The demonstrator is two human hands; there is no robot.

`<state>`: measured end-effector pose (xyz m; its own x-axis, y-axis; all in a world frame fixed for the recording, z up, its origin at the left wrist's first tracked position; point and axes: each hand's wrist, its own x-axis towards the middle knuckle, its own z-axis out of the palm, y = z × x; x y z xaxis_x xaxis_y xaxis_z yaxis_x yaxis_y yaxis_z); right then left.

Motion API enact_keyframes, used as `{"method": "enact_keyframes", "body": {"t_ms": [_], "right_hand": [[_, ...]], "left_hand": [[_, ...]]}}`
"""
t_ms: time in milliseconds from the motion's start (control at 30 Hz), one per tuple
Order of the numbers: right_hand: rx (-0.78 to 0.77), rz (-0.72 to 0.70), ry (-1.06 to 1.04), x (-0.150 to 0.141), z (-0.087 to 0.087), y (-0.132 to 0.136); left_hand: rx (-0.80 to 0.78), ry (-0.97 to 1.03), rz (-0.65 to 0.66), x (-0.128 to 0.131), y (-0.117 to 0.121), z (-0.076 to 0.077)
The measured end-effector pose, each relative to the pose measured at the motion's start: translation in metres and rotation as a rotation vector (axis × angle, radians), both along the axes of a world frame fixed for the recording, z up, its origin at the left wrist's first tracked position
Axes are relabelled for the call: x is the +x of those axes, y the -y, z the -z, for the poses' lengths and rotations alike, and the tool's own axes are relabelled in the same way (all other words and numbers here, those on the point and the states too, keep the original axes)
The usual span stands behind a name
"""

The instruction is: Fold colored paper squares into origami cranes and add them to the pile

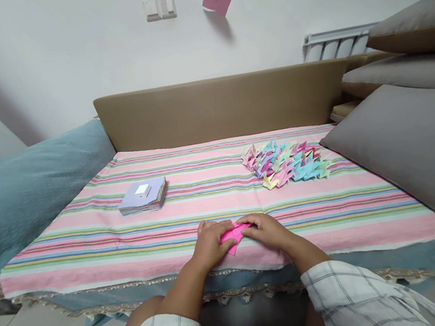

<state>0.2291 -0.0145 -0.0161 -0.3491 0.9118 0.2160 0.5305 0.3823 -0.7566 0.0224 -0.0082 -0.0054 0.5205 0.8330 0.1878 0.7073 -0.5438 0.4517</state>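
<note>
A bright pink piece of folded paper (233, 236) lies between my two hands near the front edge of the striped cloth (183, 160). My left hand (213, 243) grips its left side, thumb below and fingers along the top. On the other side, my right hand (265, 229) pinches the right edge between thumb and fingers. Creases run across the paper, and its lower end narrows to a point. My fingers hide parts of both sides.
Several folded paper cranes (284, 163) in mixed colours sit in a cluster at the back right. On the left stands a stack of coloured paper (140, 201) with a small white box (142, 190) on top. Grey cushions (411, 152) border the right side, a blue-covered armrest (38, 187) the left.
</note>
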Motion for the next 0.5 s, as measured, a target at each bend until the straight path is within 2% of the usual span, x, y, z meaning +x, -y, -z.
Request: {"method": "enact_keyframes", "body": {"t_ms": [133,333,500], "right_hand": [[0.056,0.019,-0.015,0.001,0.002,-0.0005],[0.16,-0.114,0.033,0.0041,0.005,-0.0016],[0.195,-0.14,0.103,0.0024,0.0093,-0.0048]], "left_hand": [[-0.003,0.002,-0.004,0.0001,-0.0012,0.0013],[-0.002,-0.005,-0.012,0.001,-0.0009,-0.0009],[-0.027,0.04,-0.006,0.0015,0.0011,-0.003]]}}
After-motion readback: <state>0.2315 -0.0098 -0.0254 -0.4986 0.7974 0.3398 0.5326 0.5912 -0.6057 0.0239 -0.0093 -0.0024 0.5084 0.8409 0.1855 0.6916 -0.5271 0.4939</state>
